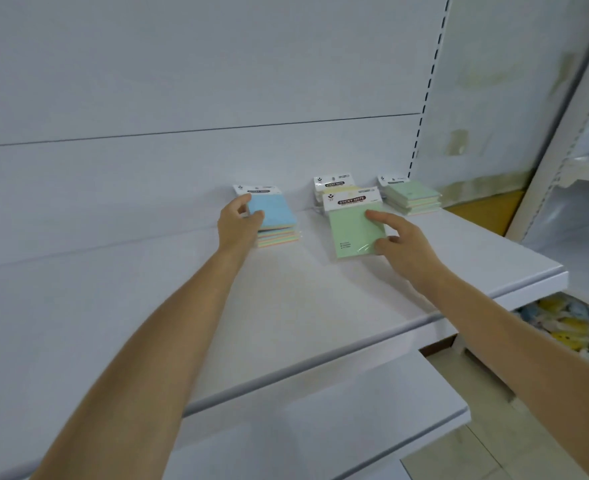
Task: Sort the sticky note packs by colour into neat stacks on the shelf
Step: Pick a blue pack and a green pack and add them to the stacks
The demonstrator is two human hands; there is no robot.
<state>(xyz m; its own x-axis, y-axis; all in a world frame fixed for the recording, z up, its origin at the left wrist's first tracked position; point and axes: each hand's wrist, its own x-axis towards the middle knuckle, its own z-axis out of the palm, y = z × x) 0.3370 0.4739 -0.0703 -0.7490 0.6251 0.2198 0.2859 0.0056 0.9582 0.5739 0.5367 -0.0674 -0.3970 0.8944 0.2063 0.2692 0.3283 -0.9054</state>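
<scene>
Nearest, my right hand (395, 242) pinches a green pack (353, 230) on the shelf (286, 306). My left hand (239, 220) grips the blue pack (274, 211) topping its stack (279, 237). Behind sit a yellowish pile (334, 187) and the green stack (412, 197); I judge little remains.

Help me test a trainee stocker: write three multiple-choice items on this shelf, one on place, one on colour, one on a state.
1. Where does the green stack lie from the blue-topped stack?
A. to its left
B. to its right
C. on top of it

2. The pack in the right hand is:
A. pink
B. blue
C. green

3. The left hand:
A. grips the blue-topped stack's edge
B. hangs at the person's side
C. holds a pen

Key: 1 B, it sits toward the right end of the shelf; 2 C, its face is pale green; 3 A, thumb and fingers curl round the stack's left side.
</scene>
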